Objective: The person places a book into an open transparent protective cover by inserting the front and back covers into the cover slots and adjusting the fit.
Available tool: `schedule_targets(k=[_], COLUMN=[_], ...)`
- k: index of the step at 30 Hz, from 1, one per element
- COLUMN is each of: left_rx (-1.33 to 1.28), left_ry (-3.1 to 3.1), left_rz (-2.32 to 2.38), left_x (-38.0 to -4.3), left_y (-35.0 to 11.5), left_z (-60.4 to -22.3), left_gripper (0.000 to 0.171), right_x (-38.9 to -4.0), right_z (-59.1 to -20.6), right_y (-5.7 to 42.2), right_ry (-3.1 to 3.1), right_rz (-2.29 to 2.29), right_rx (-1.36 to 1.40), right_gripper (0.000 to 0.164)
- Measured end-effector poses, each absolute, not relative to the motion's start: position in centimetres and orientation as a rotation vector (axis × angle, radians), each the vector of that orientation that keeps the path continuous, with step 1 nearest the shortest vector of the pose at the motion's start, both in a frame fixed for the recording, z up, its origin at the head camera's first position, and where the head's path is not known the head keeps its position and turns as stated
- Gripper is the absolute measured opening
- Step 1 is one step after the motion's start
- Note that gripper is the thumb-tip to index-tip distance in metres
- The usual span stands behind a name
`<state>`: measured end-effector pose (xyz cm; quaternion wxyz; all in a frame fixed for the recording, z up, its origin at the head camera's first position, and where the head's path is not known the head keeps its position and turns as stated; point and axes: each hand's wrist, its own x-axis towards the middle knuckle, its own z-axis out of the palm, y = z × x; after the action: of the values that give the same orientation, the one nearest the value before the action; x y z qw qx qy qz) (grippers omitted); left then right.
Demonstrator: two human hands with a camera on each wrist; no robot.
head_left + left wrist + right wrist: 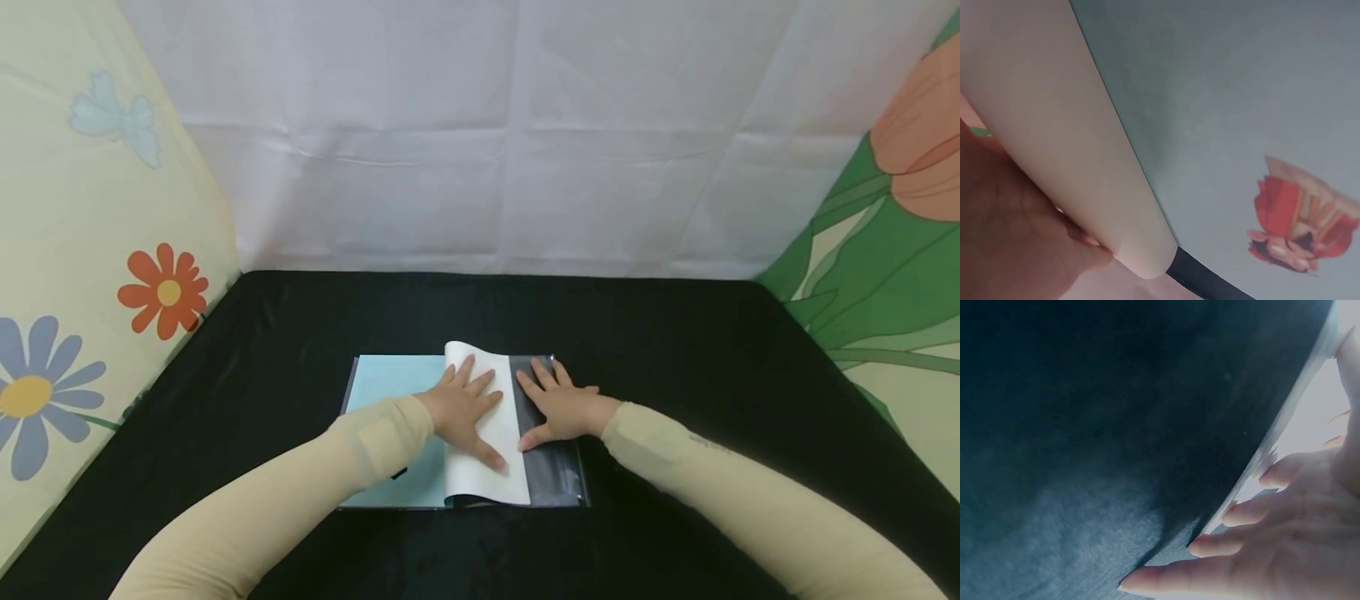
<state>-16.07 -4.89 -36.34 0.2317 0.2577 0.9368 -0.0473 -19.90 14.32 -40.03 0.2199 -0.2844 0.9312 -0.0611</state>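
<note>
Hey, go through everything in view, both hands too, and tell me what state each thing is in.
White sheet: bent over, curved at its left edge
Light blue sheet: laid out flat, partly covered
Dark glossy sheet: flat, partly covered
Left hand: spread on the white sheet
Right hand: spread on the dark glossy sheet
Black cloth: spread out
White backdrop: hanging, creased

No words or numbers can be read; faint dark marks are seen, blurred, on the right sleeve.

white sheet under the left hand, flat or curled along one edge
Curled: the left wrist view shows the white sheet rounding over beside the blue page.
</note>
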Motion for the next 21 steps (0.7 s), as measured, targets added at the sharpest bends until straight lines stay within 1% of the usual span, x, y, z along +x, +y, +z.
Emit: schedule_targets(k=[4,9,17,21], left_rx=[0.734,0.756,0.748,0.744], left_ry=[2.552,2.556,2.563,2.562], left_rz=[-0.126,-0.173,-0.244,-0.253], left_x=[-16.2,-16.1,-16.0,-16.1], left_y=[-5.0,-4.7,-4.1,-3.9], left_z=[-36.4,-36.6,-36.8,-37.0], left_gripper=[0.1,0.101,0.108,0.109], right_x=[-19.8,-19.7,-19.6,-19.7], right_z=[-40.0,-39.9,-39.6,-39.7], right_y=[14.3,14.3,14.3,14.3], right_ry=[2.576,2.573,2.576,2.577], right_rz=[-0.17,-0.175,-0.198,-0.198], right_rx=[-0.79,-0.801,-0.8,-0.79], right_gripper=[0.105,0.104,0.103,0.104])
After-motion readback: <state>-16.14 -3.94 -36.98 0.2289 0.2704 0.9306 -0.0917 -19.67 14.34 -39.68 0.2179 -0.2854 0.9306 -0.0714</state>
